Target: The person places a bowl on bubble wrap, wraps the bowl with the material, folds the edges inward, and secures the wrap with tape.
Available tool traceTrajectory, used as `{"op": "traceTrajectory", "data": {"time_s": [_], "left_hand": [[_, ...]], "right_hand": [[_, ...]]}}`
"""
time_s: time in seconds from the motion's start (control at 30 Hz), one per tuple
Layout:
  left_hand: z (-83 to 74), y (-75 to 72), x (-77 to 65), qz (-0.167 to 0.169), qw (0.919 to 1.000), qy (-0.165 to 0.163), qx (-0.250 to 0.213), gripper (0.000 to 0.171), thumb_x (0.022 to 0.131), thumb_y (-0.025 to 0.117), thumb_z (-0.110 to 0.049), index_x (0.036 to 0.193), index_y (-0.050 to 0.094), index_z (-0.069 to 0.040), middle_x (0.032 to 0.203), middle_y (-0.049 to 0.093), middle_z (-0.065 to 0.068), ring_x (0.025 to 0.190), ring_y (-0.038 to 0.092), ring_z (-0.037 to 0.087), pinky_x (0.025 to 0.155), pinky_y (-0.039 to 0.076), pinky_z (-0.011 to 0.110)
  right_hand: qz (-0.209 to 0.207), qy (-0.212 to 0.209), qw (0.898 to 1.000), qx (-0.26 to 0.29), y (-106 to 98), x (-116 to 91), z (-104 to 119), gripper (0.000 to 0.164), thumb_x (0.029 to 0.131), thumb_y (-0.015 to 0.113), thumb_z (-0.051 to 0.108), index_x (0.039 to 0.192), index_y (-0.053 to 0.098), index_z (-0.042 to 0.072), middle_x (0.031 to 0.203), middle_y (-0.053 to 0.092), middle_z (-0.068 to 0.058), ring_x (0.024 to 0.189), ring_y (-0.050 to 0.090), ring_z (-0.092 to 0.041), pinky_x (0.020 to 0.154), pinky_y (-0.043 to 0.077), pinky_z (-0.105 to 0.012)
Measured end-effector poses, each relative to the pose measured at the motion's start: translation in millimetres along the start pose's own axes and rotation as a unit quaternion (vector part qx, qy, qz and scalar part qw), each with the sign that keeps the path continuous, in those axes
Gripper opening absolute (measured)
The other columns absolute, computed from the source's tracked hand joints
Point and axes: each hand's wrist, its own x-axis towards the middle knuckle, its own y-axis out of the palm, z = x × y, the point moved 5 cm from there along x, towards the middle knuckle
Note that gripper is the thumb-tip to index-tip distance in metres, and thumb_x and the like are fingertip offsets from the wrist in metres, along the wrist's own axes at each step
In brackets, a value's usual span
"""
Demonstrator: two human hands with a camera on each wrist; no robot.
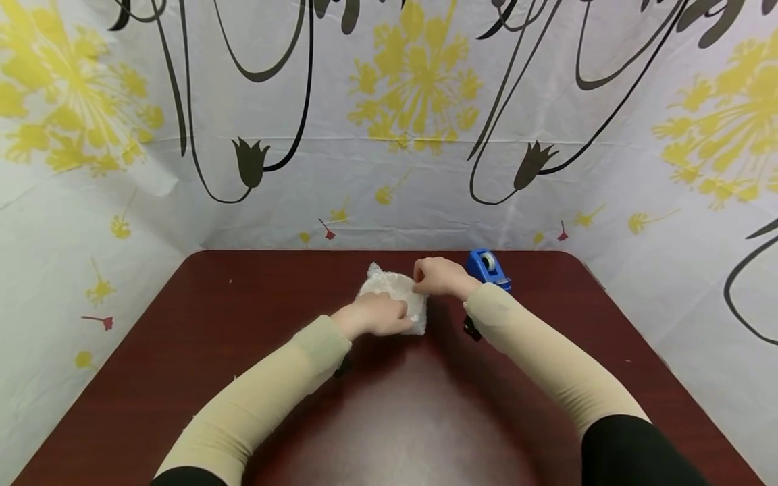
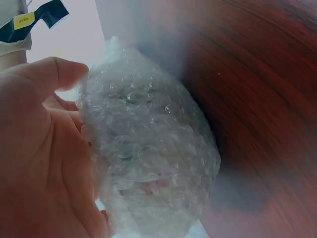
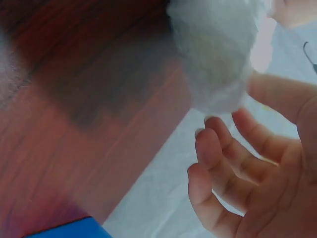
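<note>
A rounded bundle in clear bubble wrap (image 1: pixel 398 287) is held up near the far edge of the table; what lies inside is blurred by the wrap. My left hand (image 1: pixel 378 314) grips its near left side, with the thumb along one edge and the fingers behind it in the left wrist view, where bubbled plastic (image 2: pixel 148 144) fills the middle. At the bundle's right edge, my right hand (image 1: pixel 442 277) pinches the wrap between thumb and index finger. The other right fingers (image 3: pixel 208 148) are loosely bent, off the wrap.
A blue tape dispenser (image 1: pixel 486 266) with a roll in it stands just beyond my right wrist, at the table's far edge. The dark red wooden table (image 1: pixel 273 283) meets a white patterned cloth (image 1: pixel 377 189) behind and at both sides.
</note>
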Motion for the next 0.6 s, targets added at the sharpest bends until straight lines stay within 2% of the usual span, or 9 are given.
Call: {"op": "traceTrajectory", "data": {"time_s": [0.2,0.4,0.6], "left_hand": [[-0.6,1.9,8.2,-0.001,0.9995,-0.029,-0.008,0.045,0.101,0.038,-0.044,0.121,0.062,-0.011,0.116,0.065,0.008,0.108,0.06,0.027,0.089,0.047,0.045],[-0.3,2.4,15.4,-0.02,0.9985,-0.05,-0.012,0.044,0.101,0.037,-0.041,0.119,0.061,-0.009,0.112,0.066,0.01,0.104,0.061,0.027,0.087,0.047,0.047],[0.7,3.4,22.3,-0.027,0.9976,-0.062,-0.017,0.043,0.103,0.034,-0.041,0.117,0.061,-0.01,0.109,0.066,0.008,0.102,0.06,0.028,0.089,0.045,0.048]], "right_hand": [[-0.026,0.004,0.999,0.03,8,7,-8,0.03,0.094,0.062,0.028,0.113,0.068,0.006,0.104,0.067,-0.008,0.08,0.06,-0.018,0.069,0.051,-0.034],[-0.043,-0.003,0.999,0.03,12,16,-7,0.032,0.098,0.056,0.025,0.122,0.066,0.006,0.117,0.065,-0.011,0.09,0.063,-0.019,0.075,0.053,-0.036],[-0.055,0.007,0.998,0.026,13,22,-7,0.033,0.099,0.054,0.024,0.126,0.064,0.007,0.121,0.064,-0.011,0.095,0.064,-0.021,0.076,0.053,-0.037]]}}
